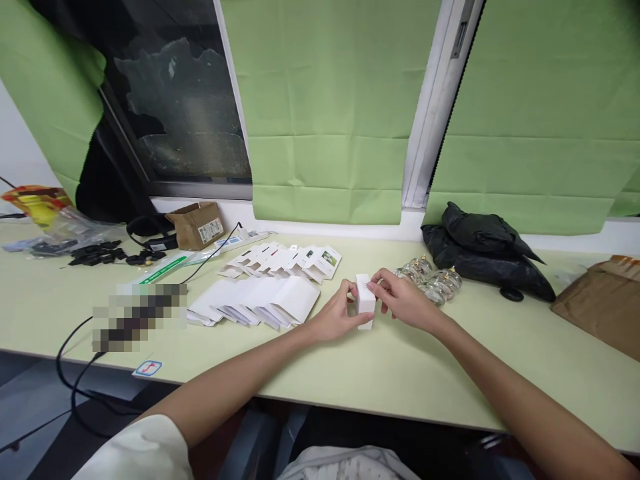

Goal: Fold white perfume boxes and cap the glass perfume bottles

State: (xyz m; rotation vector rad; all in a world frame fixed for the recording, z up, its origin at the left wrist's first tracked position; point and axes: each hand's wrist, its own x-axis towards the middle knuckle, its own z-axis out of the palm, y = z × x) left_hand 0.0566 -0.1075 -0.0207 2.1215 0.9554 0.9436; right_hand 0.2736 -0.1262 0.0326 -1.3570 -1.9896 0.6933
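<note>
A small white box [366, 304] stands upright just above or on the table in front of me. Around its lower left side, my left hand [335, 315] is closed, with the thumb across the near face. The curled fingers of my right hand [401, 297] pinch at the top right edge of the same box. Whether something is inside the box is hidden. Left of the hands lie flat, folded white cartons [260, 300] in an overlapping row. Behind them is a second row of printed cartons [285, 259]. Clear ornament-like balls with gold tops [440, 285] sit beyond my right hand.
Black plastic bags [485, 250] and a brown cardboard box [603, 300] occupy the right side. At the back left are an open small carton [197, 225], black cables [103, 253] and plastic bags [55, 220]. A dark cord hangs over the table's [320, 377] front left edge.
</note>
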